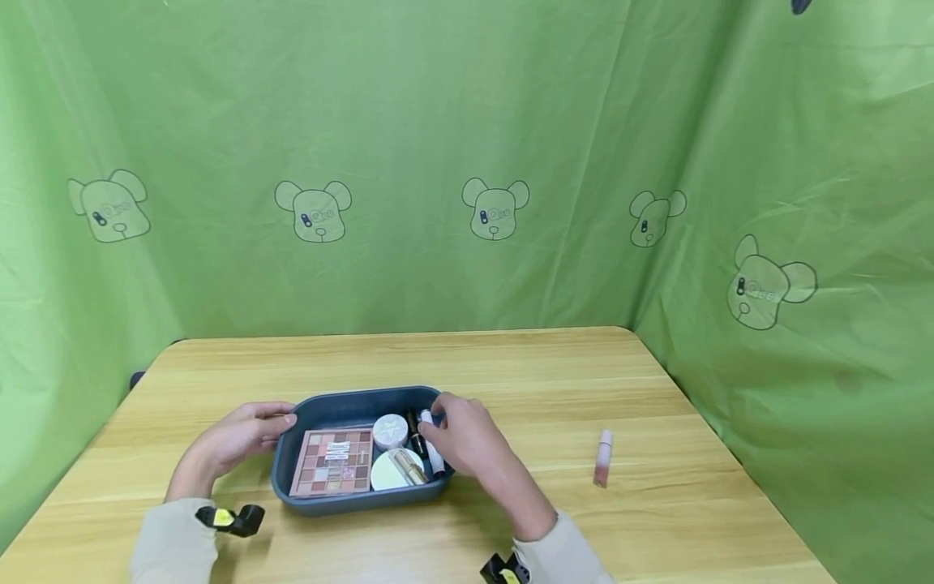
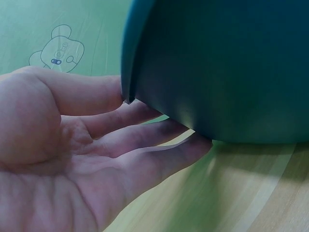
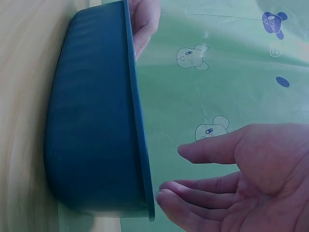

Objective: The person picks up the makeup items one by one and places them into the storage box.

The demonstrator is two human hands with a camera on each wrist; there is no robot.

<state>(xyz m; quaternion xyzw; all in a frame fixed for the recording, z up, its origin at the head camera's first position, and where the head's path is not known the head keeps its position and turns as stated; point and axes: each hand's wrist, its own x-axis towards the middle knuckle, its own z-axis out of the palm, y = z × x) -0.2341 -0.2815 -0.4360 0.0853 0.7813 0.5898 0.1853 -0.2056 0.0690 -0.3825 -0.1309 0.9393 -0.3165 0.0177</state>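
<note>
A dark blue oblong tray (image 1: 365, 504) stands on the table, holding an eyeshadow palette (image 1: 336, 466), a white round jar (image 1: 390, 431), a pale round compact (image 1: 384, 474), a clear-and-gold tube (image 1: 407, 467), a black tube (image 1: 417, 440) and a white tube (image 1: 435, 459). My left hand (image 1: 244, 434) grips the tray's left end, thumb at the rim and fingers against the outer wall (image 2: 231, 72). Over the right end, my right hand (image 1: 467, 434) hovers by the white tube, partly covering it. Between its separated thumb and fingers (image 3: 193, 195) nothing shows.
A pink lip gloss tube (image 1: 602, 460) with a pale cap lies on the wooden table (image 1: 540, 365), to the right of the tray. Green curtains (image 1: 409, 276) with bear-head prints hang behind the table and along its sides.
</note>
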